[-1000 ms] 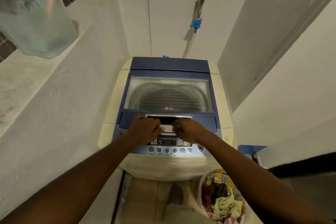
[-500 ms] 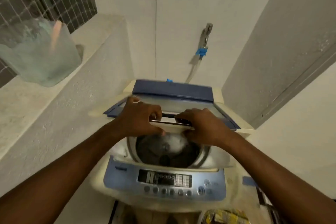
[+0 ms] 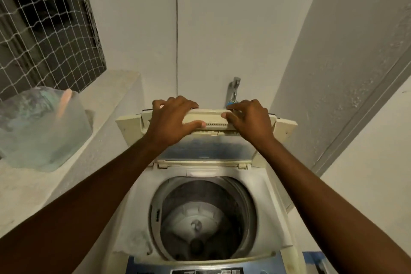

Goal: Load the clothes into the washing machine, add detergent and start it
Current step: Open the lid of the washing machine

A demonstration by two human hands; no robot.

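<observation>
The top-loading washing machine [image 3: 264, 196] stands below me with its folding lid [image 3: 206, 147] raised upright against the back. The round steel drum [image 3: 200, 218] lies open, and I see only its pulsator inside, no clothes. My left hand [image 3: 171, 120] grips the lid's top edge on the left, thumb in front and fingers over the top. My right hand [image 3: 249, 118] holds the same edge on the right. The blue control panel [image 3: 206, 269] shows at the bottom edge. Clothes and detergent are out of view.
A translucent plastic container [image 3: 42, 129] sits on the stone ledge [image 3: 22, 184] at the left, under a netted window [image 3: 44, 24]. A metal tap [image 3: 233, 91] juts from the white wall behind the lid. A wall and door frame [image 3: 355, 118] close in on the right.
Both hands have lifted the lid from flat and shut to folded upright at the back, and the drum now shows. The view has tilted up, so the laundry basket has left the frame.
</observation>
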